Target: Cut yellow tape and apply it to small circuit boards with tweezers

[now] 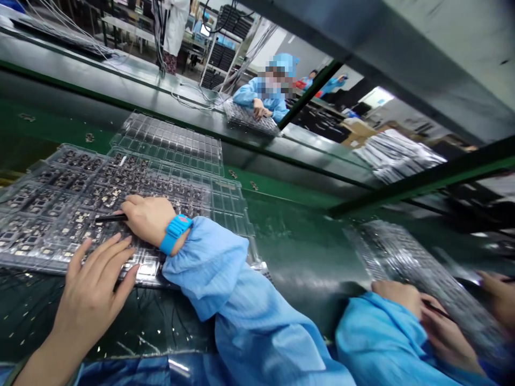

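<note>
My right hand (pixel 148 217), a blue strap (pixel 175 234) around its wrist, grips black tweezers (pixel 109 218). Their tip points left over a clear plastic tray (pixel 233 199) filled with rows of small circuit boards (pixel 74 161). My left hand (pixel 90 287) reaches in from the lower left, its fingers spread at the tray's near edge; whether the fingertips touch the boards I cannot tell. Cells on the tray's right side hold no boards. Behind it lies another clear tray (pixel 169 140) with a grid of cells.
Loose small parts (pixel 89 138) and tiny scraps lie on the green bench (pixel 289 225). To the right, a co-worker's hands (pixel 442 327) work by blurred clear trays (pixel 406 246). Opposite, a person in blue (pixel 257 99) bends over a tray. A green metal post (pixel 426 179) crosses at right.
</note>
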Motion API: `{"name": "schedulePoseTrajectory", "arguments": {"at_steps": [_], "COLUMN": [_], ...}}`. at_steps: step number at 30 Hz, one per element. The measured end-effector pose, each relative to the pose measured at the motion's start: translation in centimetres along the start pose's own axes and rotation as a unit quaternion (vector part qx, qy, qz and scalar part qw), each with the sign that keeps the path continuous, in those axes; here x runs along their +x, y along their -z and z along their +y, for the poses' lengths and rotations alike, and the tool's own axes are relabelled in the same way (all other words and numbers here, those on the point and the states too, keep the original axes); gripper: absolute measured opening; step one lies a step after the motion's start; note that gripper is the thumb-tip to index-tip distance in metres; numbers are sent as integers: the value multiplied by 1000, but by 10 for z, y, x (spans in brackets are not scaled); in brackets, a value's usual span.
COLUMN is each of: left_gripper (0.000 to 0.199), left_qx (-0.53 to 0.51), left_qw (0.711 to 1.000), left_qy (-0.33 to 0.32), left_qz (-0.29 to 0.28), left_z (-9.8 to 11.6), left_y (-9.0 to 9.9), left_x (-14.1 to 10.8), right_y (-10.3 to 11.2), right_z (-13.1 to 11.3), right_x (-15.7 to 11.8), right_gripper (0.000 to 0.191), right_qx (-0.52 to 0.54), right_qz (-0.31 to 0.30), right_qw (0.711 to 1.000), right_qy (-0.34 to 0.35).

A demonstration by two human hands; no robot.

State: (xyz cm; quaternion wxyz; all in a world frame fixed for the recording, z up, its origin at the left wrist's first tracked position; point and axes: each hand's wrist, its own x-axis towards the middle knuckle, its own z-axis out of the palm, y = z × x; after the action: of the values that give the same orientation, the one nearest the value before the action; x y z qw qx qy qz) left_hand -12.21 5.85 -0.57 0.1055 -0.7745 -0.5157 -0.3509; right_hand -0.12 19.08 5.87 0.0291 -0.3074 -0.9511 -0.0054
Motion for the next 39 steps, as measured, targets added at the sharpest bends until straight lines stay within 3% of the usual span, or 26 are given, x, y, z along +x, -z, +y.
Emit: {"name": "schedulePoseTrajectory", "arguments": {"at_steps": [6, 10, 14, 18, 21, 24, 28, 30, 33, 36, 39], "left_gripper": [24, 22, 22, 22, 22, 25, 30, 30, 20, 19, 32], "left_qx": [7, 8, 12, 7, -2, -4, -1, 19, 76, 122, 157], "left_qw": [1000, 1000, 1000, 1000, 999, 999, 998, 995, 986, 979, 970], "left_qy": [-10, -2, -1, 19, 34, 44, 52, 71, 125, 164, 150], "left_qz": [13, 9, 7, -6, -16, -9, 35, 65, 83, 10, -112], "left_z": [-3, -1, 0, 1, 4, 9, 12, 3, -29, -75, -119], "left_y": [-2, -1, 1, 2, 2, 3, 14, 26, 51, 67, 65], "left_x": [-3, -1, 0, 0, 1, 3, 7, 8, 11, 23, 50], "right_y": [-2, -5, 17, 63, 87, 90, 67, 51, 27, 10, 2], "right_z": [-9, -6, -5, -5, 0, 9, 28, 38, 55, 67, 71], "right_x": [-9, -10, -23, -65, -108, -150, -200, -224, -256, -278, -286], "right_gripper": [28, 25, 28, 33, 35, 39, 44, 47, 52, 51, 48], "right_qx": [24, 54, 66, 58, 18, -36, -55, -40, 3, 71, 93], "right_qz": [32, 17, 34, 68, 27, 32, 103, 97, 74, 41, 46], "right_qw": [999, 998, 996, 990, 984, 979, 963, 951, 925, 911, 915], "right_qy": [-32, -31, -44, -110, -177, -201, -241, -291, -372, -404, -389]}}
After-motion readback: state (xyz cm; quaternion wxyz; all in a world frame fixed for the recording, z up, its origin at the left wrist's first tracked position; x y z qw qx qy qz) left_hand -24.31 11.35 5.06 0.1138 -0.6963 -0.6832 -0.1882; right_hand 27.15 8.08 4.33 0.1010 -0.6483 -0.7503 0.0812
